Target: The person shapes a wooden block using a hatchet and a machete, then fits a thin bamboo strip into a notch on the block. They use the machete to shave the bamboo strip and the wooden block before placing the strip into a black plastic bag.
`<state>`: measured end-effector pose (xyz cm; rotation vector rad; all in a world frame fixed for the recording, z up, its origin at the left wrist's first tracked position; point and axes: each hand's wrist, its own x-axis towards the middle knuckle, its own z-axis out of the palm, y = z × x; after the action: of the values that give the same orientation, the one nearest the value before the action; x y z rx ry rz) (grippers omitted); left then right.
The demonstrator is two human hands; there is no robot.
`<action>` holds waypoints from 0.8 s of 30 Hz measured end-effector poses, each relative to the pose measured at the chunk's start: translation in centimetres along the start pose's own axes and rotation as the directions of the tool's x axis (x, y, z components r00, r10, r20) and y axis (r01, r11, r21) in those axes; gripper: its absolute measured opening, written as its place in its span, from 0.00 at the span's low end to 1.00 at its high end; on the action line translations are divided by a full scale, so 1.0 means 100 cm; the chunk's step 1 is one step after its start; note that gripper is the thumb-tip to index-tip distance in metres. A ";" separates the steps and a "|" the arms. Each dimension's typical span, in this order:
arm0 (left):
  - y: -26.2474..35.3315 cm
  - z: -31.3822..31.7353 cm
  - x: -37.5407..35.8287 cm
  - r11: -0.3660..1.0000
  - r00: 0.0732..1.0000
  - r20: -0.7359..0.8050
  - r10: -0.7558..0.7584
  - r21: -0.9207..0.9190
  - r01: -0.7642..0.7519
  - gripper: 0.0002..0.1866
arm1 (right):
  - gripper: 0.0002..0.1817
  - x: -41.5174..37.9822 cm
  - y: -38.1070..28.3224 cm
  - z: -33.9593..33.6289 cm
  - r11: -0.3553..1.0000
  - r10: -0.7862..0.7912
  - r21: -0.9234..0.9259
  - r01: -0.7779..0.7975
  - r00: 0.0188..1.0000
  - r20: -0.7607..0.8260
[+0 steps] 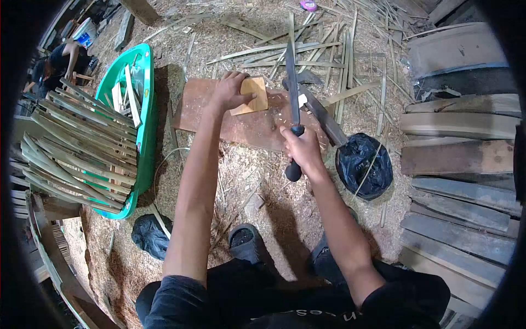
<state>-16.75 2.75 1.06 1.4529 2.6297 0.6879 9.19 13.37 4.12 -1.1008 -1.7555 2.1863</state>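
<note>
My right hand (pixel 304 147) is wrapped round the dark handle of a machete (pixel 292 82), whose long blade points away from me, over the right part of a brown board (pixel 194 104) on the ground. On that board, my left hand (pixel 233 94) grips a small flat piece of light wood (pixel 256 98) by its left side, thumb on top. The blade is to the right of the wood piece and apart from it. Beyond the blade, a dark wooden bar (pixel 323 116) with a small white patch lies slanted across the board's right end.
A green plastic tub (pixel 143 98) with wood strips stands at left, curved slats (pixel 82 148) stacked across it. Black plastic bags (pixel 364 167) lie near my feet. Planks (pixel 455 159) line the right. Bamboo strips (pixel 274 55) and a pink tape measure (pixel 308 5) lie ahead. Another person (pixel 60 63) crouches far left.
</note>
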 end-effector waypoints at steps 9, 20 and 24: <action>0.021 -0.003 -0.013 0.993 0.994 0.018 -0.111 0.038 0.110 0.38 | 0.19 0.008 0.053 0.004 0.978 -0.041 -0.206 0.022 0.995 -0.088; 0.077 0.017 -0.118 0.992 0.982 -0.182 0.054 0.120 -0.033 0.32 | 0.17 0.004 0.087 0.010 0.975 -0.112 -0.205 0.084 0.985 -0.130; 0.071 0.014 -0.132 0.991 0.985 -0.135 0.105 0.097 -0.092 0.32 | 0.16 0.009 0.102 0.013 0.962 -0.101 -0.268 0.058 0.984 -0.149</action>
<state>-3.49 -4.34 0.62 1.6266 2.7414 0.7128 11.15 9.62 -5.30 -1.1993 -2.0183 1.7995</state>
